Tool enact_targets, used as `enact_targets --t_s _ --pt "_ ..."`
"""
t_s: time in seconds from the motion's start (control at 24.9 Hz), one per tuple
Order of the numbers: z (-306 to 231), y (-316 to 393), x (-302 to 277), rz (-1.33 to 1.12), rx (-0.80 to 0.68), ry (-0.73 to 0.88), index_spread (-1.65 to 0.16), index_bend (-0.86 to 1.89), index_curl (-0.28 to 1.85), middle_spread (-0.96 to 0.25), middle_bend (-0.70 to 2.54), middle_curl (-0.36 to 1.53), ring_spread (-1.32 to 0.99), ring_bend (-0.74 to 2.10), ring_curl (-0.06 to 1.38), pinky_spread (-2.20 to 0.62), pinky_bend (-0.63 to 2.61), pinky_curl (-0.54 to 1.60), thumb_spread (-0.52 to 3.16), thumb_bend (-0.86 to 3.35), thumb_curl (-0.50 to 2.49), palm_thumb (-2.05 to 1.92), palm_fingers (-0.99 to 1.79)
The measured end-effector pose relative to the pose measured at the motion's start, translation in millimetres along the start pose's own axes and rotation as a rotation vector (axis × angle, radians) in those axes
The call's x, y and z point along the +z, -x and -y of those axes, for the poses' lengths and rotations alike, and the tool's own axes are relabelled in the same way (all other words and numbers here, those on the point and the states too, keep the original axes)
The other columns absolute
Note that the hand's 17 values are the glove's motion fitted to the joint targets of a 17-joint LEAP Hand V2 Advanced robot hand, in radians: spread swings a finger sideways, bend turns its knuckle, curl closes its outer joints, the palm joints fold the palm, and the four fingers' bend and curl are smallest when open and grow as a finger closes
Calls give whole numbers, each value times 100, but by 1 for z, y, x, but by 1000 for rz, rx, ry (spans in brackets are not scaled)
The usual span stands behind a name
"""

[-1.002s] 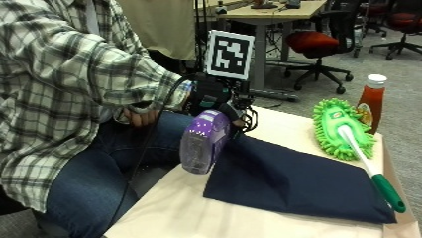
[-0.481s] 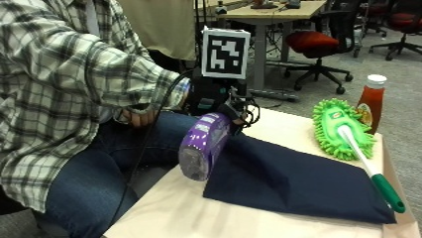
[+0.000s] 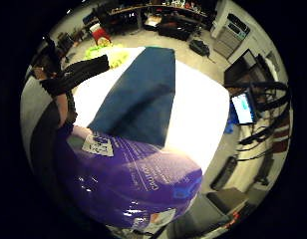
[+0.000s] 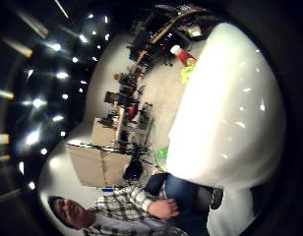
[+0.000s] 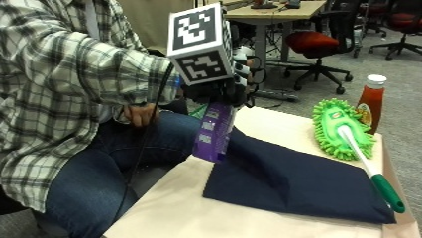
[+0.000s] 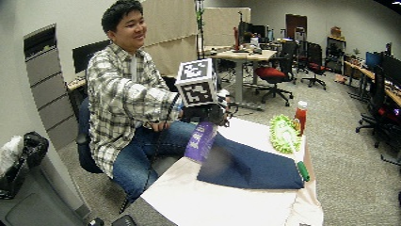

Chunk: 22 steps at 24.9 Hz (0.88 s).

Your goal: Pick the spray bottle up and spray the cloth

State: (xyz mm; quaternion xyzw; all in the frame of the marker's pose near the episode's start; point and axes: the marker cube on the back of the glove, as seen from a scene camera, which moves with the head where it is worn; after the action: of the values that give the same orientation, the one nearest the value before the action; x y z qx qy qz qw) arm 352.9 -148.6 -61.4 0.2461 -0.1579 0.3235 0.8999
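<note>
a person in a plaid shirt is sitting at the near edge of the tabletop (image 5: 290, 131), and the gloved right hand (image 5: 217, 91) is holding a purple spray bottle (image 5: 214, 131) up off the surface, its grip clamped around the bottle's upper part, with the body hanging down and tilted. the bottle's lower end is hovering just above the near corner of a dark blue cloth (image 5: 303, 183), which is lying flat on the tabletop with a soft crease running through its middle. in the little finger side palm view the purple bottle (image 3: 128, 184) is filling much of the picture (its white label is showing but too blurred to read), and the blue cloth (image 3: 141, 99) is stretching away beyond it over the pale tabletop (image 3: 198, 114). the thumb side palm view is mostly taken up by a pale glossy surface close to the palm; what it is cannot be told. the person's bare hand (image 5: 139, 115) is resting by their lap, well apart from the bottle. along the far side of the cloth a green fluffy duster (image 5: 340, 129) is lying with its white and green handle (image 5: 369, 173) reaching over the cloth's edge, and a red sauce bottle (image 5: 370, 101) with a white cap is standing upright just behind the duster's head.
</note>
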Motion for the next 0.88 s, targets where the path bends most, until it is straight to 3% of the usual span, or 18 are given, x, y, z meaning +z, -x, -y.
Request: enact_targets --t_s 0.44,0.88 --pt "-1 20 -18 630 4 -225 -31 18 59 -17 47 55 -22 53 49 -11 30 42 10 -3 80 113 120" --pt "12 77 22 843 -142 -134 -31 18 59 -17 46 55 -21 50 49 -11 28 41 12 -3 80 113 118"
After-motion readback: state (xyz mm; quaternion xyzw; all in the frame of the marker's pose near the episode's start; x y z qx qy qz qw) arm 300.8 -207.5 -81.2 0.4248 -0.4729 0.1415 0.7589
